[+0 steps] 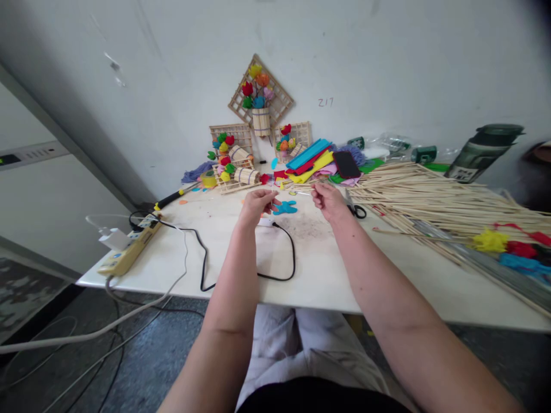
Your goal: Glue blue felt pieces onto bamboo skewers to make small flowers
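Note:
My left hand (257, 205) is raised over the white table (327, 275), its fingers pinched on something small that I cannot make out. My right hand (327, 201) is level with it a short way to the right, its fingers closed on a thin wooden stick (301, 193) that points toward the left hand. A blue felt flower shape (284, 207) lies on the table between the hands. Black-handled scissors (356, 210) rest just right of my right hand.
A big heap of wooden sticks (434, 195) spreads over the right side. Stacked felt sheets (310, 160) and small stick-frame flower crafts (235, 163) stand by the wall. A power strip (129, 249) and a black cable (241, 269) lie at left. Felt scraps (512, 249) sit far right.

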Demonstrator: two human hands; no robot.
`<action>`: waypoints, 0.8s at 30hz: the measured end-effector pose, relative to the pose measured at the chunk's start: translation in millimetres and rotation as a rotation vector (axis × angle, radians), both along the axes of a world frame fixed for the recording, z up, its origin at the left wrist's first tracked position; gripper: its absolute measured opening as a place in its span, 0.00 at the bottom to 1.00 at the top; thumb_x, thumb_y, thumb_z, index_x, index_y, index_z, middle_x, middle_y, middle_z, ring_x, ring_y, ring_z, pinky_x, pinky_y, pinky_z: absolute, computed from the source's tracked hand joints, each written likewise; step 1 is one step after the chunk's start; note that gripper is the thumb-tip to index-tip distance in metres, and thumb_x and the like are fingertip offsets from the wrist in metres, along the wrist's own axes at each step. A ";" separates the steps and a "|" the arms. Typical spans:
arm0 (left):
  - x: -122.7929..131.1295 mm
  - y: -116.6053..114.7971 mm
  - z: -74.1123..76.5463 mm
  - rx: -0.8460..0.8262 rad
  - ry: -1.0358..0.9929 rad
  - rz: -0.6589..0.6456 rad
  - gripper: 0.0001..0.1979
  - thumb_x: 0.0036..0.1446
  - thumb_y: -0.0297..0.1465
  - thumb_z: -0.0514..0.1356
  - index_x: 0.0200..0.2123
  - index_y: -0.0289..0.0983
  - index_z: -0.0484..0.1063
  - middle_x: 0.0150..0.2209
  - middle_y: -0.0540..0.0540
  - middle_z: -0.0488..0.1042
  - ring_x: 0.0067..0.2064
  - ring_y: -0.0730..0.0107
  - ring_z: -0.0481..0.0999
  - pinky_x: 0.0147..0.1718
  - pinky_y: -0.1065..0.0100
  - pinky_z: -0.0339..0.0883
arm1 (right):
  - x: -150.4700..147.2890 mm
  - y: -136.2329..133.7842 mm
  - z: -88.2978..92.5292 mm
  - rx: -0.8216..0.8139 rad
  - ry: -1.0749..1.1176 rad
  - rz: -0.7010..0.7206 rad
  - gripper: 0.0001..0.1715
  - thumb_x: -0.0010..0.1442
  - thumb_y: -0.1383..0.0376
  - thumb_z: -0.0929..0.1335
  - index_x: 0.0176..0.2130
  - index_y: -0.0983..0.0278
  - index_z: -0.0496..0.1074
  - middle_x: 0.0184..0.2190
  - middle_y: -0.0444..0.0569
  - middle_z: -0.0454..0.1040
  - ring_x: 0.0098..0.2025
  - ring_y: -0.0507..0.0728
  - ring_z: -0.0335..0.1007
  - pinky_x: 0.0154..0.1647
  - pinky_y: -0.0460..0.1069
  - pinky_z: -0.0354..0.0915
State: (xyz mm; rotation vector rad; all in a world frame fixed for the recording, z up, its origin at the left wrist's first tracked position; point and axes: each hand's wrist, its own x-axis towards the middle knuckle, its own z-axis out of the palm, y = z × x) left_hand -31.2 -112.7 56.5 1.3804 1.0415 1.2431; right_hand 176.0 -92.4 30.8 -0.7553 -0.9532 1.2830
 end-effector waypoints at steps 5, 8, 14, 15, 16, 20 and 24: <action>16.9 -3.0 -5.7 -0.079 0.039 -0.302 0.15 0.44 0.38 0.66 0.29 0.30 0.73 0.24 0.45 0.75 0.19 0.79 0.68 0.16 0.76 0.57 | -14.6 -9.5 4.9 0.108 -0.111 0.201 0.19 0.46 0.55 0.72 0.37 0.62 0.73 0.42 0.48 0.73 0.35 0.51 0.68 0.24 0.43 0.63; 22.2 -3.9 -7.8 -0.116 0.095 -0.372 0.16 0.43 0.39 0.67 0.26 0.31 0.72 0.23 0.45 0.75 0.19 0.79 0.68 0.16 0.76 0.58 | -20.3 -12.0 5.8 0.160 -0.161 0.244 0.19 0.47 0.54 0.71 0.36 0.63 0.74 0.41 0.49 0.74 0.36 0.52 0.69 0.28 0.45 0.65; 26.3 -3.8 -11.1 -0.096 0.120 -0.322 0.17 0.41 0.40 0.68 0.24 0.31 0.72 0.22 0.45 0.74 0.18 0.79 0.67 0.16 0.76 0.57 | -24.3 -11.3 2.3 0.217 -0.452 -0.012 0.16 0.51 0.56 0.69 0.21 0.65 0.69 0.18 0.43 0.69 0.20 0.48 0.62 0.20 0.43 0.58; 26.4 -3.3 -11.3 -0.090 0.119 -0.291 0.16 0.41 0.40 0.68 0.24 0.31 0.72 0.21 0.45 0.74 0.18 0.80 0.67 0.16 0.76 0.58 | -24.8 -11.7 2.4 0.225 -0.507 -0.033 0.17 0.52 0.56 0.68 0.20 0.65 0.68 0.16 0.42 0.67 0.19 0.48 0.60 0.19 0.43 0.57; 26.1 -2.7 -11.1 -0.084 0.116 -0.251 0.16 0.41 0.39 0.68 0.24 0.31 0.72 0.22 0.45 0.74 0.18 0.80 0.67 0.17 0.76 0.58 | -25.0 -11.8 2.7 0.222 -0.536 -0.049 0.18 0.53 0.56 0.67 0.20 0.65 0.67 0.14 0.42 0.66 0.17 0.47 0.59 0.18 0.43 0.56; 16.4 2.1 -7.0 -0.027 0.047 0.013 0.14 0.45 0.37 0.65 0.26 0.31 0.71 0.23 0.44 0.75 0.20 0.77 0.71 0.18 0.76 0.60 | -17.3 -5.2 1.5 0.091 -0.366 -0.233 0.16 0.56 0.58 0.65 0.23 0.64 0.66 0.15 0.40 0.65 0.15 0.46 0.58 0.15 0.41 0.54; -4.9 6.8 0.5 0.026 -0.080 0.324 0.10 0.49 0.34 0.61 0.30 0.31 0.70 0.23 0.46 0.75 0.21 0.77 0.72 0.18 0.77 0.59 | 0.6 9.9 -6.2 -0.127 -0.151 -0.525 0.14 0.59 0.62 0.63 0.24 0.64 0.64 0.14 0.39 0.64 0.14 0.44 0.57 0.12 0.40 0.52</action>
